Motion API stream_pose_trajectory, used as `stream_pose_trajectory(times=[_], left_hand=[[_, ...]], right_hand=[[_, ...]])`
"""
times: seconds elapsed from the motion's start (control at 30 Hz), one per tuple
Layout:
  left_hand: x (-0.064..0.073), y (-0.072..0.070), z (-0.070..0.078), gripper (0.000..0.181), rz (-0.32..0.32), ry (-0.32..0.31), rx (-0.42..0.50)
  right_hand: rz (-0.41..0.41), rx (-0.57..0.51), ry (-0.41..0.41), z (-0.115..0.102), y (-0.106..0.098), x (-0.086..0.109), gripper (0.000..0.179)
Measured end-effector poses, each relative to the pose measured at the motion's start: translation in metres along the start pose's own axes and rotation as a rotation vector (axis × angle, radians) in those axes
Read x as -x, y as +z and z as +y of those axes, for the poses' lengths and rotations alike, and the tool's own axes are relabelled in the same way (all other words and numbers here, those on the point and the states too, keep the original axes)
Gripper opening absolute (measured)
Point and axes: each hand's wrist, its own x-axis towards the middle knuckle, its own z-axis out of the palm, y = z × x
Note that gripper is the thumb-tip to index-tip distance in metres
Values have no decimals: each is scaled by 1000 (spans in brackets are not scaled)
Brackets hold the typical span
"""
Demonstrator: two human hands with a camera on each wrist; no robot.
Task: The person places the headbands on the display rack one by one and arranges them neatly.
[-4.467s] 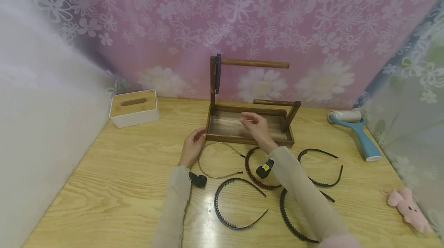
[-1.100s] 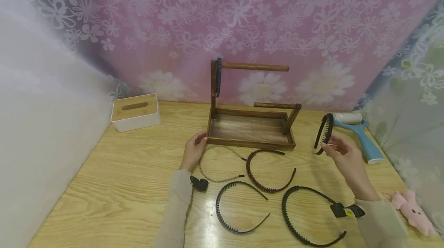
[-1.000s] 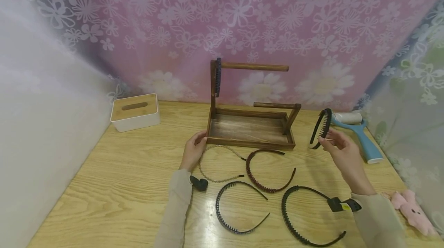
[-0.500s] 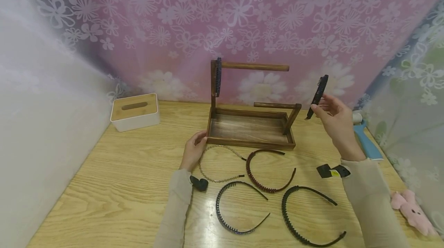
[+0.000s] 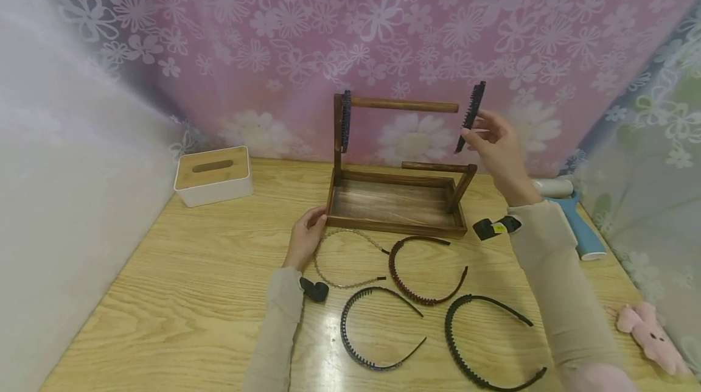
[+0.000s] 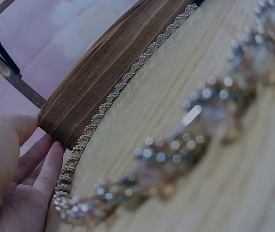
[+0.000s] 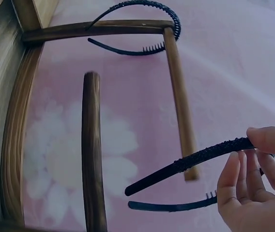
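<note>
My right hand (image 5: pixel 499 151) pinches a black toothed headband (image 5: pixel 472 113) between thumb and fingers, holding it up just off the free end of the upper bar (image 5: pixel 405 104) of a dark wooden headband stand (image 5: pixel 394 226). In the right wrist view the held headband (image 7: pixel 200 153) has its two tips pointing left, close to that bar's end. A dark blue headband (image 5: pixel 345 121) hangs on the upper bar against the post. My left hand (image 5: pixel 305 238) grips the stand's front left corner, thumb and fingers on either side of it; the beaded headband (image 6: pixel 142 63) lies right beside.
On the table in front of the stand lie a beaded headband (image 5: pixel 345 287), a dark red one (image 5: pixel 402 279), a dark blue one (image 5: pixel 350 343) and a black one (image 5: pixel 451 337). A tissue box (image 5: pixel 213 188) stands left; a lint roller (image 5: pixel 580 231) and pink plush toy (image 5: pixel 648 334) lie right.
My right hand, first bare over the stand, took the black headband from the table's right side, then raised it and moved left to the upper bar's end. The left hand stayed at the corner.
</note>
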Motion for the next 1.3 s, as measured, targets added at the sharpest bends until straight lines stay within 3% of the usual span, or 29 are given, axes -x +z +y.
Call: stream_pose_trajectory(times=[0.2,0.43,0.63,0.77,0.93,1.3], left_hand=[[0,0,1,36,-10,10,27],[1,-1,3,34,-3,0,22],[2,-1,3,34,-1,4,15],[1,0,3,34,-1,-3,11],[3,0,7,34,-6,-1,5],[-1,-1,1,34,6,16,14]], right_hand=[[-31,-46,37,-3,27,-18,53],[-73,8,73,-4,58,-27,57],[-138,-56,88,-3,85,-33,58],[-193,-133,145,-5,103,-38,59],[-252,-155,202,-8,124,-42,60],[-313,-159,185,-16,152,-42,60]])
